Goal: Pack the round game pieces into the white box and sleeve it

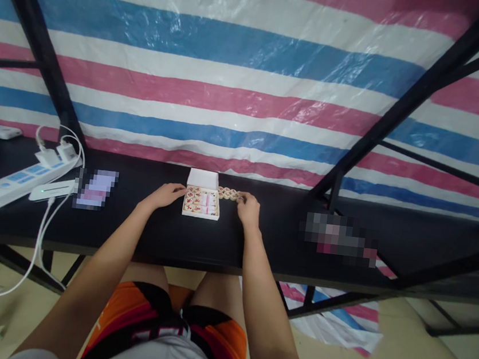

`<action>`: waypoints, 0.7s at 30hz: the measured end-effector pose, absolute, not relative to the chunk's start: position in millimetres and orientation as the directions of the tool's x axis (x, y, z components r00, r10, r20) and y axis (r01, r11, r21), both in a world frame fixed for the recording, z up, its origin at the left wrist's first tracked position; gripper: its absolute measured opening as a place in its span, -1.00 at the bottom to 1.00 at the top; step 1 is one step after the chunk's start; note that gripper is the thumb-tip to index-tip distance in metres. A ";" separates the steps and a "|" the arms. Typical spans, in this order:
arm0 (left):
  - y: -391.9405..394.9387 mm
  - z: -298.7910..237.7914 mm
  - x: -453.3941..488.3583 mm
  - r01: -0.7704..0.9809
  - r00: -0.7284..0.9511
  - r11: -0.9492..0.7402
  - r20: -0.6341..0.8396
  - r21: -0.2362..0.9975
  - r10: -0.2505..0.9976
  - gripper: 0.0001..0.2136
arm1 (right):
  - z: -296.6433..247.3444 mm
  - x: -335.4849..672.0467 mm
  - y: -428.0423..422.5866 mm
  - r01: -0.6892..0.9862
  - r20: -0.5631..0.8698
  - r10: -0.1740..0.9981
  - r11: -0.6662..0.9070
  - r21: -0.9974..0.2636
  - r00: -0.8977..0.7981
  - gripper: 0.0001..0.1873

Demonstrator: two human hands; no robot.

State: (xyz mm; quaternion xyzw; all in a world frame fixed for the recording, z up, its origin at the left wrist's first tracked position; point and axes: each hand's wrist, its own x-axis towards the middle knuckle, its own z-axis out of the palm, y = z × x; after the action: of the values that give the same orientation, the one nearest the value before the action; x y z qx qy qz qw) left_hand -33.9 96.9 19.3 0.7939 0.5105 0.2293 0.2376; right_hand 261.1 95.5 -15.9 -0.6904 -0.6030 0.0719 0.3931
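A small white box stands on the black table with its lid raised at the back. Inside lie round Chinese chess pieces with red characters, and a pink-and-white strip covers some on the right. My left hand rests at the box's left side, fingers stretched out and their tips at its edge. Just right of the box, more chess pieces sit close together in two short rows on the table. At their right end my right hand has its fingers bent onto a piece, which they partly hide.
To the left lie a white power strip with plugs, a white device, looping cables and a blurred-out phone. A pixelated item is on the right. Black metal posts flank the table, and striped plastic sheeting hangs behind.
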 end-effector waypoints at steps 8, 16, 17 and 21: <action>97.5 18.5 -33.4 0.704 0.379 -0.376 0.129 0.603 0.917 -0.53 | 1.3 199.9 69.1 0.618 0.543 0.742 0.651 -0.442 -0.393 -0.84; 99.9 15.4 -34.3 0.690 0.383 -0.391 0.151 0.609 0.911 -0.53 | -1.0 185.2 59.2 0.616 0.484 0.710 0.695 -0.370 -0.511 -0.85; 100.2 15.1 -34.4 0.690 0.383 -0.391 0.151 0.609 0.911 -0.53 | -1.3 185.4 59.4 0.614 0.479 0.714 0.693 -0.377 -0.512 -0.86; 100.2 15.9 -34.5 0.702 0.378 -0.385 0.145 0.599 0.914 -0.53 | -0.7 185.2 59.9 0.586 0.479 0.709 0.701 -0.406 -0.517 -0.85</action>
State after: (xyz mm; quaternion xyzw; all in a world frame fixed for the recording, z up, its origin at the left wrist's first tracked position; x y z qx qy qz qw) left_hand -34.5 100.2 15.9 0.7986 0.5059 0.2345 0.2267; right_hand 185.2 59.9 -0.7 -0.3740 -0.8656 0.0968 0.3186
